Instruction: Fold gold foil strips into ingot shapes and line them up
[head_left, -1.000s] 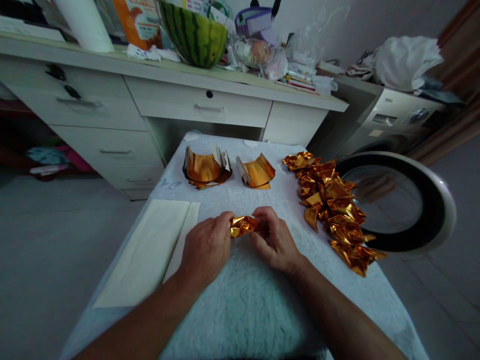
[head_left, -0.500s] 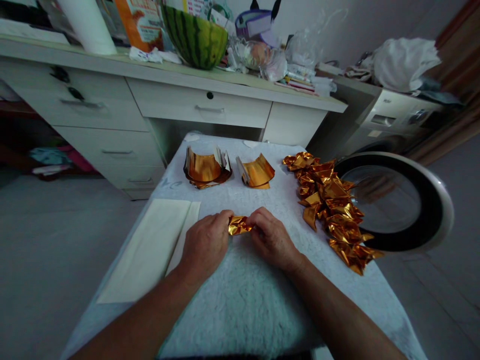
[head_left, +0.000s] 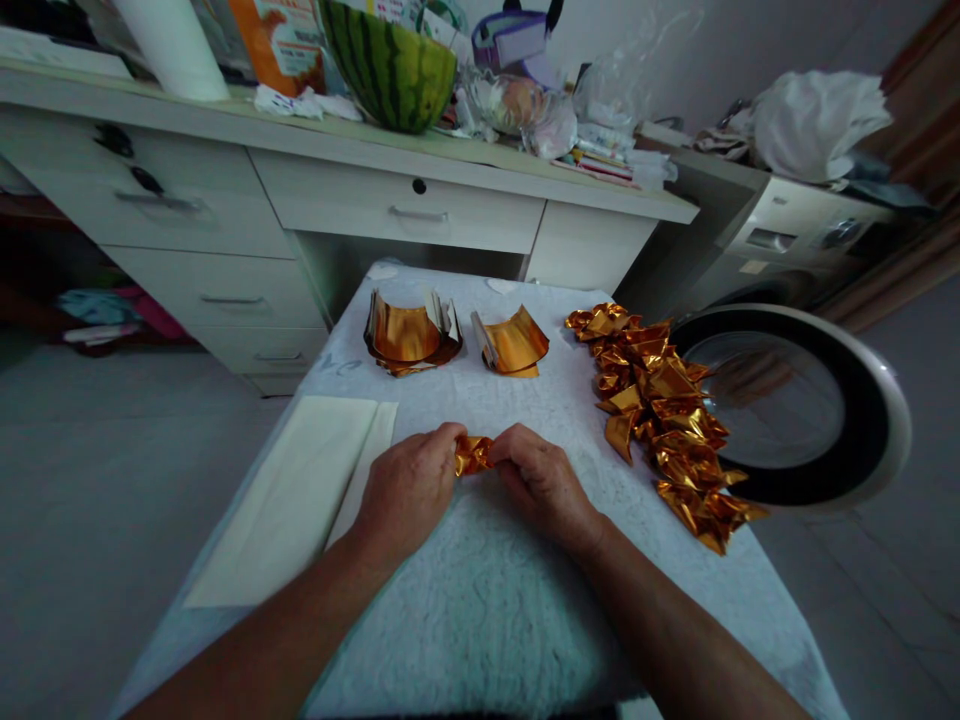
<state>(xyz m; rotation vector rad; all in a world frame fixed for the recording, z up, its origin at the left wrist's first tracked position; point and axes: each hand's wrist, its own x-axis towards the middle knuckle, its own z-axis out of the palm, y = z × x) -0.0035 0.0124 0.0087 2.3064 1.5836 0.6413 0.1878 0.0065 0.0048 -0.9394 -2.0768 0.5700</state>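
A small folded piece of gold foil paper [head_left: 472, 456] is held between my two hands over the cloth-covered table [head_left: 480, 590]. My left hand [head_left: 412, 485] grips its left end between thumb and fingers. At the right end, my right hand [head_left: 541, 487] pinches it with curled fingers, and the fingertips partly hide that end. Beyond the hands stand two curved stacks of gold foil sheets, a thicker left stack [head_left: 405, 332] and a thinner right stack [head_left: 517, 342]. A heap of folded gold foil pieces [head_left: 660, 400] lies along the table's right side.
Pale folded paper [head_left: 285, 500] lies on the table's left side. The open round washing machine door [head_left: 870, 400] stands close to the right edge. Behind, a white drawer desk [head_left: 405, 210] bears a cut watermelon [head_left: 390, 70], a paper roll [head_left: 169, 45] and plastic bags.
My right hand has shifted slightly down and its fingers have closed further over the foil's right end. Less of the foil shows. The left hand keeps its grip.
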